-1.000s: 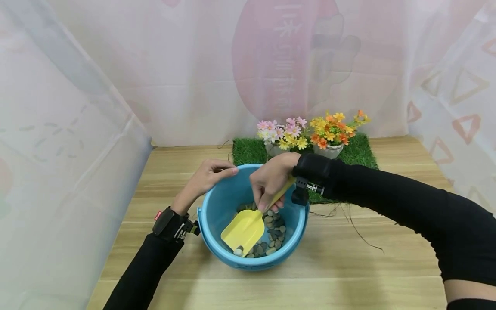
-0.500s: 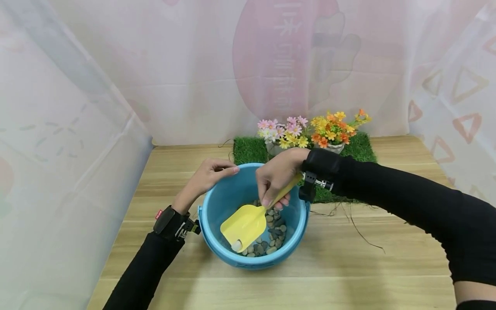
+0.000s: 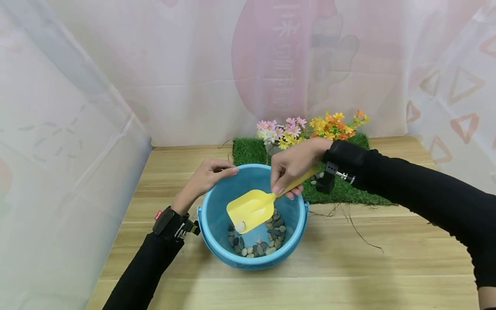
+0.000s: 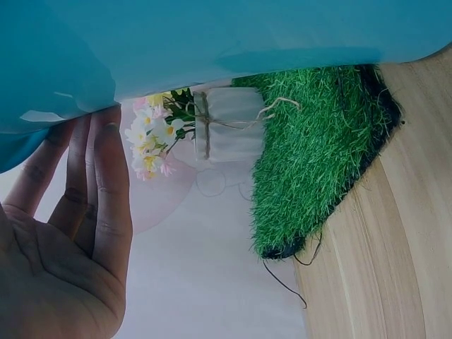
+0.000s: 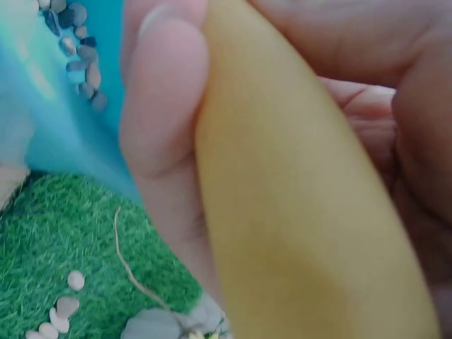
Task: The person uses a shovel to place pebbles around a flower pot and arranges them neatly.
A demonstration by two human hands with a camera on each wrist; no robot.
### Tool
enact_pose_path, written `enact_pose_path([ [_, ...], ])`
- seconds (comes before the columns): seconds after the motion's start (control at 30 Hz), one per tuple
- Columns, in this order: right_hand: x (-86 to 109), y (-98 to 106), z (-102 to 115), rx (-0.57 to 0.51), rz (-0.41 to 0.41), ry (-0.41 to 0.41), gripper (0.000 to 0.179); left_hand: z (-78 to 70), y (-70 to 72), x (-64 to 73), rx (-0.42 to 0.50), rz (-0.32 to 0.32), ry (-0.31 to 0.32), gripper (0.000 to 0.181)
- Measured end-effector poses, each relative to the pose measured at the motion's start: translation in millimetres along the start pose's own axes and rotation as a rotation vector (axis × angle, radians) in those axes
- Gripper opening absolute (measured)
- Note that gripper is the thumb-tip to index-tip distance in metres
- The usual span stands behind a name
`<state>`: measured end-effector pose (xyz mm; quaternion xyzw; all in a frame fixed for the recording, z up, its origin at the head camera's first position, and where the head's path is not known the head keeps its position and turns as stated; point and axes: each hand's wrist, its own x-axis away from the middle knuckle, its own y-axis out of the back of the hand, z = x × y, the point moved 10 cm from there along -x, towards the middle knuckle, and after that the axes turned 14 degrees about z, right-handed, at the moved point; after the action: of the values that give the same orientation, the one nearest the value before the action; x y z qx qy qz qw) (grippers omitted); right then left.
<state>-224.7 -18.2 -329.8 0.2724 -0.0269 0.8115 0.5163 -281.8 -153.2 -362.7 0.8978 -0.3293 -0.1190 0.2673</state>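
Observation:
A blue bucket (image 3: 253,263) stands on the wooden table, several grey and tan pebbles (image 3: 270,250) scattered over its floor. My left hand (image 3: 209,176) holds the bucket's far left rim, thumb along the top; in the left wrist view its fingers (image 4: 109,191) reach up the outer wall. My right hand (image 3: 292,168) grips the handle of a yellow toy shovel (image 3: 248,206). The blade hangs inside the bucket, tilted down to the left, with one whitish pebble (image 3: 240,227) near its front edge. Up close, the right wrist view has the thumb (image 5: 169,92) pressed against the handle (image 5: 282,183).
Behind the bucket lies a green artificial grass mat (image 3: 248,150) with loose threads. Pink and white flowers (image 3: 280,131) and orange and yellow flowers (image 3: 335,125) stand on it in pots. Some pale pebbles (image 5: 67,306) lie on the grass. Printed cloth walls (image 3: 186,86) surround the table.
My right hand has lifted the shovel up and to the right, away from the bucket's bottom, with a whitish pebble on its blade. My left hand has stayed at the rim.

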Motion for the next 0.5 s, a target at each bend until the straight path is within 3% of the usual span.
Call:
enact_pose_path([
  [0.17,19.2,1,-8,-0.008,-0.065,-0.005,0.028,-10.8,-1.3,1.7,-0.006,-0.001,-0.010,0.017],
  [0.5,56.4,6,-20,-0.058,-0.192,-0.008,0.024,6.8,0.8,-0.6,-0.005,0.004,-0.020,0.021],
])
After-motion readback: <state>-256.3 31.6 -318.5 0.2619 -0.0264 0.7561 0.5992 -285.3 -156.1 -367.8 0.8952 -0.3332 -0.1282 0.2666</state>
